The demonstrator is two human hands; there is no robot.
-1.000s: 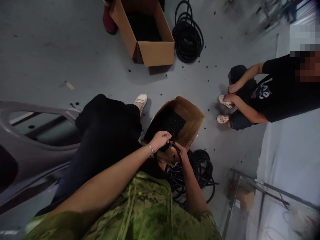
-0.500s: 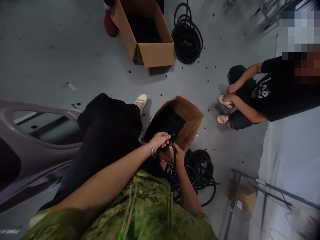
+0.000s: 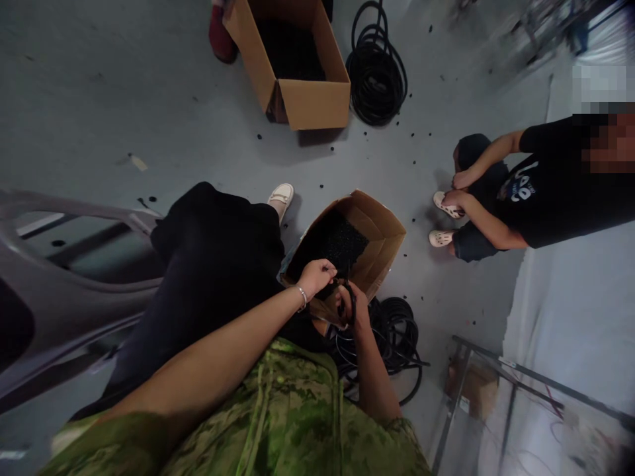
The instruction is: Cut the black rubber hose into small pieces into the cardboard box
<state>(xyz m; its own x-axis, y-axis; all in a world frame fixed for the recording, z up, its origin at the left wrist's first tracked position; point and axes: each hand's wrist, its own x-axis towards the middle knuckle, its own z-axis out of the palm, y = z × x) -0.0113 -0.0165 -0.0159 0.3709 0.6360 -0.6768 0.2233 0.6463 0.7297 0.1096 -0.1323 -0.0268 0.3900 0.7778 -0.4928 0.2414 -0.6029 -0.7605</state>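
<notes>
My left hand point(image 3: 317, 277) is closed in a pinch over the near part of an open cardboard box point(image 3: 384, 225); what its fingers hold is too small to make out. Just to its right, my right hand point(image 3: 356, 304) is wrapped round dark scissors point(image 3: 352, 297), whose blades point away from me toward the box. Small black pieces point(image 3: 344, 239) lie heaped inside the box. Coils of black hose point(image 3: 399, 330) lie on the floor beside my right forearm.
A larger cardboard box point(image 3: 317, 104) with black contents stands ahead, beside another black hose coil point(image 3: 378, 82). A person in a black shirt point(image 3: 560, 178) crouches at the right. A grey chair point(image 3: 84, 297) is at the left, a metal frame point(image 3: 526, 377) at the lower right.
My right hand and the scissors have shifted slightly to the right and turned. The black loop that hung by my left hand no longer shows clearly. The view has shifted a little.
</notes>
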